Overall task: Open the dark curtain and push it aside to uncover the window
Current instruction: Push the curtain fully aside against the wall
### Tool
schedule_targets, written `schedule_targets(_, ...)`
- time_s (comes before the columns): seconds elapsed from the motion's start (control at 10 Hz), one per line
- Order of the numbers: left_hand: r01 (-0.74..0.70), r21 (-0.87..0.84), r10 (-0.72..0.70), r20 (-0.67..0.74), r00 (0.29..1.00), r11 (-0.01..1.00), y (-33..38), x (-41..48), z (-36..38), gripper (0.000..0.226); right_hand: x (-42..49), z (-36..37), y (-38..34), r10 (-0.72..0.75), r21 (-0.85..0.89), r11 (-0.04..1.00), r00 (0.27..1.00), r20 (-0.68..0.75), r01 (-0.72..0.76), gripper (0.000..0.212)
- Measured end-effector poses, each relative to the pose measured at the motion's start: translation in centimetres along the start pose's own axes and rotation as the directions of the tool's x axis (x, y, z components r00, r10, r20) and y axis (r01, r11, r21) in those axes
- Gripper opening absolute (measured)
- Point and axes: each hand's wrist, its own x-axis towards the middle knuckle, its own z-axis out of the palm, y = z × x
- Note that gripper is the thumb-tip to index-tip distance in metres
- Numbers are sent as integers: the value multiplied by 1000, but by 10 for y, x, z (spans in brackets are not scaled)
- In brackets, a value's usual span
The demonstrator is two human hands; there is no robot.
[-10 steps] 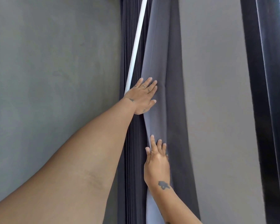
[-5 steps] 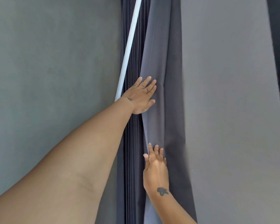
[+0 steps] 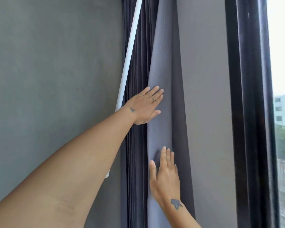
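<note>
Grip: left hand (image 3: 144, 106) flat, fingers spread and extended, palm pressed on dark curtain (image 3: 163, 71), clamped on nothing. Right hand (image 3: 165, 178) lower, likewise flat and unclenched against the same fold. Curtain gathered in tight pleats at left, beside grey wall (image 3: 56, 79). White rod (image 3: 130, 51) leans across the pleats. Window (image 3: 283, 112) uncovered at far right, behind dark frame (image 3: 247, 112).

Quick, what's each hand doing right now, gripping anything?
Left hand: open, flat against the bunched dark curtain, gripping nothing.
Right hand: open, fingers spread, pressed flat on the curtain lower down, gripping nothing.
</note>
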Motion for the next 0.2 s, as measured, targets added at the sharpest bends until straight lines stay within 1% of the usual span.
schedule_targets(0.1, -37, -66, 35, -27, 999, 997, 26, -23, -7, 63, -31, -35, -1, -19, 174, 984, 999, -46, 27, 54)
schedule_targets(0.2, -124, -138, 124, -5, 992, 983, 71, -62, 3, 65, -58, -90, -10, -7, 387, 918, 978, -211, 90, 39)
